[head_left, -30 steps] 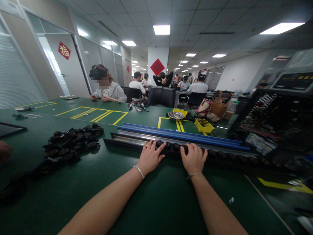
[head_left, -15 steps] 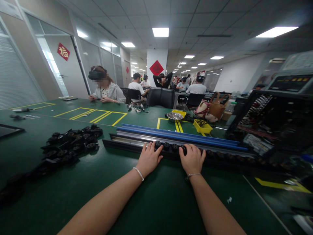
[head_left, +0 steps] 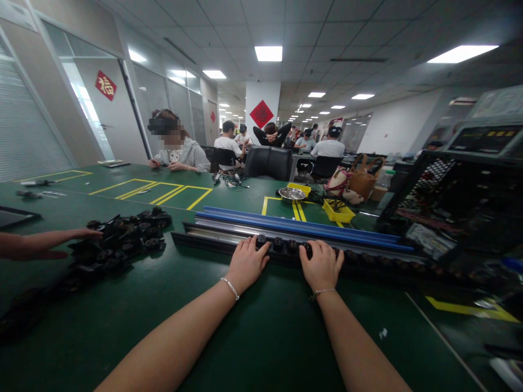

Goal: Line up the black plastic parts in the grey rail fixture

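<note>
A long black metal rail [head_left: 212,247] lies across the table in front of me, with a row of small black socket-like modules [head_left: 291,246] set along it. My left hand [head_left: 247,264] reaches over the rail, its thumb and forefinger closed on the leftmost module [head_left: 261,240]. My right hand [head_left: 321,267] grips another module [head_left: 306,249] further right in the row, fingers curled over the far side. Just behind lies a blue rail [head_left: 302,227]. More black modules [head_left: 131,234] lie heaped on the left.
Another person's hand [head_left: 84,234] reaches in from the left edge to the heap. A metal bowl [head_left: 291,194] and a yellow bin [head_left: 338,211] stand beyond the rails. A dark open equipment case [head_left: 441,207] rises at right. The green table [head_left: 261,337] carries yellow tape lines.
My left hand has shifted slightly left along the rail with the leftmost module. Another person's hand has come in from the left to the heap. My right hand stays put.
</note>
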Demonstrator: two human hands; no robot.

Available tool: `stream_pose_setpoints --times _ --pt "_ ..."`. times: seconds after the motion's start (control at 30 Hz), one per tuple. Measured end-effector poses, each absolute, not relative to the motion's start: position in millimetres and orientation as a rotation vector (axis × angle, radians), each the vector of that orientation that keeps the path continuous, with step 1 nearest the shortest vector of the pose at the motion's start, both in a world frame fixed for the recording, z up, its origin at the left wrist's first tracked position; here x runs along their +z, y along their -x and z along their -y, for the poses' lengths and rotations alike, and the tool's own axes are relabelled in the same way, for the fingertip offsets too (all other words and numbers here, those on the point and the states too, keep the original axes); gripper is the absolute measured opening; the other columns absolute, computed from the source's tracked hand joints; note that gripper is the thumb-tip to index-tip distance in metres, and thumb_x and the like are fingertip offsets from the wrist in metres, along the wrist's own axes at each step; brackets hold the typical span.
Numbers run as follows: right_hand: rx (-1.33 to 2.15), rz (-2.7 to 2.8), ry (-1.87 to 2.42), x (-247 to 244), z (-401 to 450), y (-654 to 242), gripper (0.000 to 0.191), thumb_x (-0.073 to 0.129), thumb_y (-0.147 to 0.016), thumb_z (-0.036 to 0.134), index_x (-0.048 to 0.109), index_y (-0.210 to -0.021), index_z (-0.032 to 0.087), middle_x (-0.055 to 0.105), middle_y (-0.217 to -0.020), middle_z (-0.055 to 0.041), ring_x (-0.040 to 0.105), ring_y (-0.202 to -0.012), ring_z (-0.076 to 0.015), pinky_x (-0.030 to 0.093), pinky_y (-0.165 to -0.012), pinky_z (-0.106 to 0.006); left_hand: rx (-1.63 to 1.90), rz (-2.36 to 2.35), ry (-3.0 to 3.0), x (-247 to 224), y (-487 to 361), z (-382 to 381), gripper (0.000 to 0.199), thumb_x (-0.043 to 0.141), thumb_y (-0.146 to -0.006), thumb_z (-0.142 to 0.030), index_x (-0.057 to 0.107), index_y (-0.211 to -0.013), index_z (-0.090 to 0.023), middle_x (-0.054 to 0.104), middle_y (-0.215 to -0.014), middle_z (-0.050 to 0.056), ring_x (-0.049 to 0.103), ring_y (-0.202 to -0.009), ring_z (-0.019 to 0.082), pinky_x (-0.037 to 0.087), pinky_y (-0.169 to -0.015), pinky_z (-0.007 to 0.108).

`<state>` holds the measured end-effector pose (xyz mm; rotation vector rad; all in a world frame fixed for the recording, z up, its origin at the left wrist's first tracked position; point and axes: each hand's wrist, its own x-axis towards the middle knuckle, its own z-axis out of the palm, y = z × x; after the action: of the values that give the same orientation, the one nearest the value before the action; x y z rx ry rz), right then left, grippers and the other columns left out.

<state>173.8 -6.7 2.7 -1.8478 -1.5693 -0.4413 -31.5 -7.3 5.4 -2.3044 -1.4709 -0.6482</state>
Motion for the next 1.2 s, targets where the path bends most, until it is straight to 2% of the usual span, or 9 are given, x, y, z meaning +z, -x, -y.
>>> stream_pose_setpoints --times 0.87,1.2 --pt "-0.436 1.566 1.839 1.5 6.7 -175.3 0.035 0.042 -0.085 0.044 0.063 -0.099 0.019 0.061 -0.109 -0.0091 0.05 -0.104 -0.0247 0.014 -0.104 -0.053 -0.632 1.515 2.231 7.6 35.2 7.2 0.036 0.044 -0.088 -0.041 0.057 -0.118 -0.027 0.056 -0.122 0.014 0.051 -0.111 0.027 0.039 -0.091 0.04" --pt "-0.467 1.554 1.826 -0.2 4.6 -174.7 0.034 0.043 -0.084 0.043 0.063 -0.098 0.019 0.062 -0.108 -0.0094 0.05 -0.103 -0.0248 0.013 -0.104 -0.052 -0.606 1.528 2.232 6.2 35.3 9.5 0.042 0.045 -0.087 -0.044 0.051 -0.125 -0.028 0.051 -0.128 0.013 0.047 -0.115 0.028 0.037 -0.094 0.041"
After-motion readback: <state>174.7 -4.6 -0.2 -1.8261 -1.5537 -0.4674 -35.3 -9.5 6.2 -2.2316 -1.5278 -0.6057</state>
